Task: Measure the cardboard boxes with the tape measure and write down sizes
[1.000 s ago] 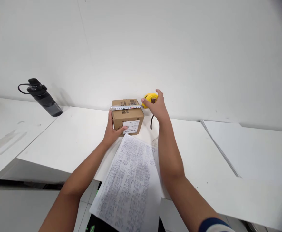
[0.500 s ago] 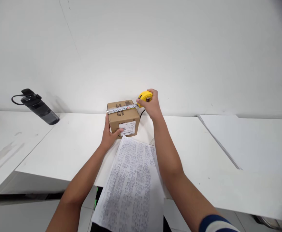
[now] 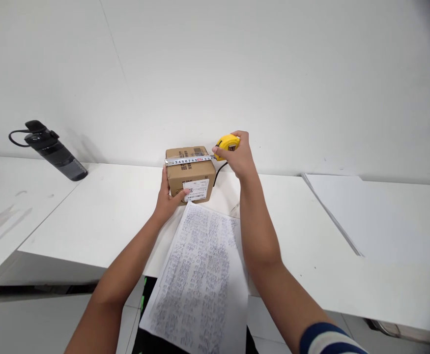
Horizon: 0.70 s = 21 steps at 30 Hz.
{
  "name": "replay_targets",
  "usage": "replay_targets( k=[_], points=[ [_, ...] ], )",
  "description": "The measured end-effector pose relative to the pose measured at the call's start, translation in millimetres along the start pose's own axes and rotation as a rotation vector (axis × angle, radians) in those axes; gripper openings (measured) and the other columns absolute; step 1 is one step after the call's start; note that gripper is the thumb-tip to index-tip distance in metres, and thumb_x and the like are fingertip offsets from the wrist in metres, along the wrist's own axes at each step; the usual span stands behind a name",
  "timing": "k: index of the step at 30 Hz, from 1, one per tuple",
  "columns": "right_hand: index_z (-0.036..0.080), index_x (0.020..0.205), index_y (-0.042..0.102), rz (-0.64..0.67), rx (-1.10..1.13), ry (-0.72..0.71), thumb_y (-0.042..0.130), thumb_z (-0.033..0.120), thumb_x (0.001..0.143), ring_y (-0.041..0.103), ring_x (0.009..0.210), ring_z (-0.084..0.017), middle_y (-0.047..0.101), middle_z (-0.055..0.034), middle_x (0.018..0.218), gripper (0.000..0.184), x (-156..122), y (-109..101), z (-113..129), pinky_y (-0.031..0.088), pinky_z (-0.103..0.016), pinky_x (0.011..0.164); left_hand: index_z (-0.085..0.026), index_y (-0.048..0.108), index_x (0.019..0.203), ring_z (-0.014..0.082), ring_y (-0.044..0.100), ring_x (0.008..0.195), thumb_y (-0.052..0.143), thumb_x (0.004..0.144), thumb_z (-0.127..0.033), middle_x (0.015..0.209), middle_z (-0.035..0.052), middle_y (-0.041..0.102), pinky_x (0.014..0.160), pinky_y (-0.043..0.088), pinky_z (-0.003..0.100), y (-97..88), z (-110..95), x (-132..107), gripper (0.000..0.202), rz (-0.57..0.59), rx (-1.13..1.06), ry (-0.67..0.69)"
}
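Observation:
A small brown cardboard box (image 3: 190,171) stands on the white desk, with a white printed label (image 3: 197,190) on its near side. My left hand (image 3: 167,200) grips the box at its near left corner, the thumb resting on the label. In my right hand (image 3: 241,156) is a yellow tape measure (image 3: 227,146), held just off the box's right side. Its extended blade (image 3: 187,161) lies across the box top from the left edge to the right. A black strap (image 3: 220,171) hangs from the tape case behind the box.
Sheets of paper covered in handwriting (image 3: 200,265) hang over the desk's front edge. A dark water bottle (image 3: 56,150) stands at the left. White paper sheets (image 3: 377,216) lie at the right of the desk (image 3: 100,216). Behind is a white wall (image 3: 215,73).
The camera view has shifted slightly. My right hand with the tape case has moved slightly away from the box's right edge; my left hand keeps its hold on the box.

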State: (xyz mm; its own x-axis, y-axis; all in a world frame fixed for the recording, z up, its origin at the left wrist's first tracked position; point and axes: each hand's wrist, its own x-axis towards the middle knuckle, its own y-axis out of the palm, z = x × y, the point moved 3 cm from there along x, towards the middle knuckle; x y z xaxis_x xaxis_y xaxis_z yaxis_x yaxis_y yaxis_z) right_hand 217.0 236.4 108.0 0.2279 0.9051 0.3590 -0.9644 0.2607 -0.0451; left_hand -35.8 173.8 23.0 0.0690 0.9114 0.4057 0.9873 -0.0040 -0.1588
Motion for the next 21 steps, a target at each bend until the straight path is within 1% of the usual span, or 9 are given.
replay_targets(
  k=[3,6,10,13,16,21],
  points=[
    [0.028,0.116,0.04,0.011,0.004,-0.001,0.084,0.039,0.061,0.058,0.09,-0.017,0.054,0.0006,0.104,0.071,0.0,1.2,-0.3,0.055,-0.04,0.081,-0.04,0.001,0.165,0.0302,0.038,0.152,0.08,0.08,-0.047,0.17,0.0067,0.03,0.124,0.036,0.049,0.2,0.1,-0.6,0.116,-0.002,-0.006,-0.025],
    [0.029,0.114,0.04,-0.002,0.006,0.011,0.085,0.041,0.06,0.058,0.087,-0.016,0.054,0.0025,0.1,0.071,-0.6,1.2,0.3,0.055,-0.038,0.08,-0.04,0.0,0.165,0.0308,0.039,0.151,0.08,0.081,-0.048,0.169,0.0072,0.031,0.123,0.038,0.05,0.9,-1.0,-1.3,0.117,0.0,-0.014,-0.038],
    [0.03,0.113,0.038,-0.027,0.018,0.03,0.085,0.044,0.061,0.059,0.087,-0.016,0.055,0.0029,0.101,0.072,-1.6,2.1,-0.2,0.055,-0.036,0.078,-0.038,0.0,0.165,0.031,0.036,0.153,0.08,0.081,-0.046,0.17,0.0072,0.03,0.125,0.034,0.05,1.2,-2.0,-1.6,0.117,-0.003,-0.014,-0.029],
    [0.03,0.114,0.037,-0.006,0.013,0.033,0.084,0.045,0.063,0.06,0.089,-0.017,0.055,0.0021,0.102,0.071,-3.0,6.9,-0.2,0.054,-0.036,0.078,-0.038,-0.001,0.165,0.031,0.034,0.154,0.08,0.081,-0.046,0.171,0.0064,0.026,0.126,0.033,0.049,1.2,-1.2,-1.4,0.117,0.01,-0.013,-0.025],
    [0.03,0.116,0.038,0.013,-0.019,0.0,0.083,0.047,0.065,0.059,0.092,-0.018,0.054,0.0013,0.103,0.07,-5.0,13.4,2.2,0.054,-0.037,0.08,-0.04,-0.001,0.165,0.0309,0.032,0.155,0.079,0.082,-0.046,0.172,0.0054,0.023,0.126,0.032,0.05,0.7,0.3,-1.3,0.115,0.016,-0.024,-0.012],
    [0.03,0.12,0.038,-0.006,-0.056,-0.013,0.081,0.046,0.067,0.058,0.092,-0.017,0.052,0.0003,0.105,0.07,-6.5,17.8,3.4,0.054,-0.037,0.083,-0.04,-0.002,0.165,0.0296,0.033,0.155,0.078,0.083,-0.045,0.171,0.0053,0.027,0.127,0.031,0.051,-0.3,2.6,-1.5,0.114,0.013,-0.011,-0.002]
  ],
)
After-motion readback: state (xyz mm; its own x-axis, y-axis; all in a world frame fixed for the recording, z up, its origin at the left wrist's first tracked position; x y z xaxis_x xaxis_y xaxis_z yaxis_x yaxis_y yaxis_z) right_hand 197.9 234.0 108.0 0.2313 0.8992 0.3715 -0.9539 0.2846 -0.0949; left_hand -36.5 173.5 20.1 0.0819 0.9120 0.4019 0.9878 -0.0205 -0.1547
